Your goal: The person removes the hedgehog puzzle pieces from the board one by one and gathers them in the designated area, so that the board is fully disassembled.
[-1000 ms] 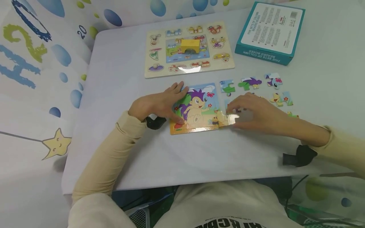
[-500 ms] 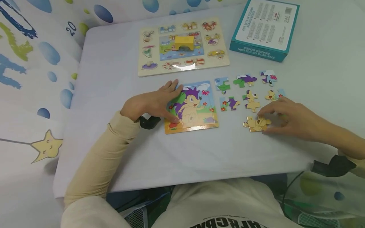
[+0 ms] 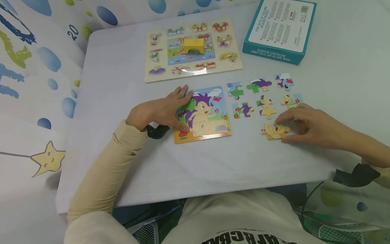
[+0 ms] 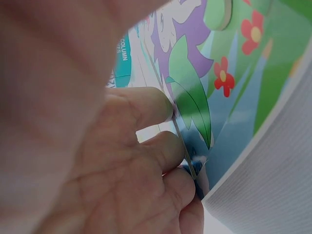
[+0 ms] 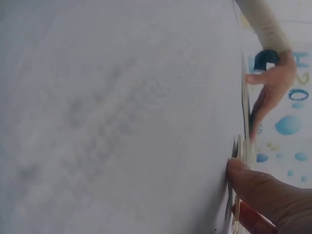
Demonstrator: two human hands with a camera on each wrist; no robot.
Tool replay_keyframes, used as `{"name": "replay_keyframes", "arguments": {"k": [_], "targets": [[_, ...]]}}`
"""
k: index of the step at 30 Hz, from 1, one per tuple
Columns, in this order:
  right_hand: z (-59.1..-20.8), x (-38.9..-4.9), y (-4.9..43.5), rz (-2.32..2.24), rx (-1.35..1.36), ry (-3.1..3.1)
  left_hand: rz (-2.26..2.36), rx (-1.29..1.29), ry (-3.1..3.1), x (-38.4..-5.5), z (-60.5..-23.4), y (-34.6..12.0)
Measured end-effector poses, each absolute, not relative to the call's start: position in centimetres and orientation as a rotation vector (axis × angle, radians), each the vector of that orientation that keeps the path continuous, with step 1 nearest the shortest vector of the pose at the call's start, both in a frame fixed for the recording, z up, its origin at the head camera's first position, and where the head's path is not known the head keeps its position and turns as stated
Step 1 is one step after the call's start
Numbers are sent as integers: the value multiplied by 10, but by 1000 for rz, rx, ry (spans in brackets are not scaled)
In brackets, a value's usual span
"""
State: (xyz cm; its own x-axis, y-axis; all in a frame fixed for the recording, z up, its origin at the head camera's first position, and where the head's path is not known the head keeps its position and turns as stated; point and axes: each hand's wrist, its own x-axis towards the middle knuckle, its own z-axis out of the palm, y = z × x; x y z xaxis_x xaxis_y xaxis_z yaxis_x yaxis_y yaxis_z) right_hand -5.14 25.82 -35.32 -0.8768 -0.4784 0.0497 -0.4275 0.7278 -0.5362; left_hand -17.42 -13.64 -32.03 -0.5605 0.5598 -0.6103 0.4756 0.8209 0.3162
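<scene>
My left hand [image 3: 163,110] rests across the left side of a square hedgehog puzzle board [image 3: 210,134], with the fingers spread and the thumb on its front part. In the left wrist view, the fingertips [image 4: 168,151] touch the board's surface [image 4: 234,117] near an edge. My right hand [image 3: 317,128] pinches a yellow jigsaw piece [image 3: 274,131] between thumb and index finger, low over the table. Further jigsaw pieces lie close by: a hedgehog-face piece [image 3: 266,106], a purple piece with red flowers [image 3: 242,110], and a duck piece [image 3: 289,101] just behind the right hand.
A wooden peg puzzle [image 3: 234,66] with a yellow arch block [image 3: 193,45] on it lies behind the board. At the back right stands a teal box [image 3: 274,54]. Jigsaw pieces [image 3: 259,84] form a row behind the others. The table's front edge runs near the person.
My right hand has moved right, away from the board's lower right corner, carrying the yellow jigsaw piece. The left hand stays on the board. The head view has shifted slightly.
</scene>
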Motion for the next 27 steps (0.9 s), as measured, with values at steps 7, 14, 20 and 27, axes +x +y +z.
{"name": "replay_keyframes", "arguments": {"k": [7,14,20,27], "targets": [[-353,-53,259,-861,-774,2818,152,747,2260,-173,-319,-137],[-352,-55,259,-842,-799,2796,158,749,2256,-173,-319,-137],[-351,-56,258,-781,-790,2784,154,762,2244,-174,-319,-137],[-351,-57,261,-745,-872,2766,133,738,2243,-173,-317,-137]]}}
